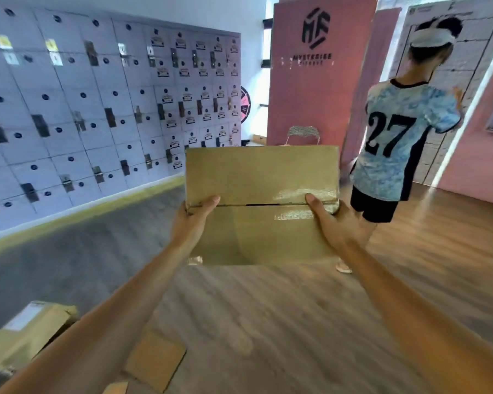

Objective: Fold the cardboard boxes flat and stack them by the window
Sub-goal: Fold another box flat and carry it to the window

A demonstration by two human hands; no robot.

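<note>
Locker wall [83, 109]: fills the left side, rows of small pale doors with dark knobs and latches; stickers on many doors, print too small to read.
Floor [268, 322]: wood-look planks on the right, a grey strip with a yellow edge along the lockers.
Pink banner [319, 81]: stands at the back, bears a black cube-shaped logo and a word below reading roughly "MYSTERISE" (second line too blurred to read).
Other person [396, 132]: stands at the right facing away, pale blue jersey with a black "27" on the back, black shorts.
Held cardboard box [261, 206]: raised at chest height in mid-room, above the floor; front face shows two flaps meeting at a thin dark seam, shiny clear tape across the seam toward the right; looks closed or partly flattened, cannot tell which.
Box on the floor [26, 336]: lower left corner, torn open, white shipping label on top, print unreadable.
Flat cardboard piece [154, 359]: lies on the floor just beside that box.
Left hand [194, 220]: clamped on the held box's left edge, thumb over the front at the seam.
Right hand [329, 220]: clamped on the right edge, thumb on the taped seam.
Progress: early, judging by this view; one box in hand, one more unfolded on the floor, no stack and no window plainly visible.
</note>
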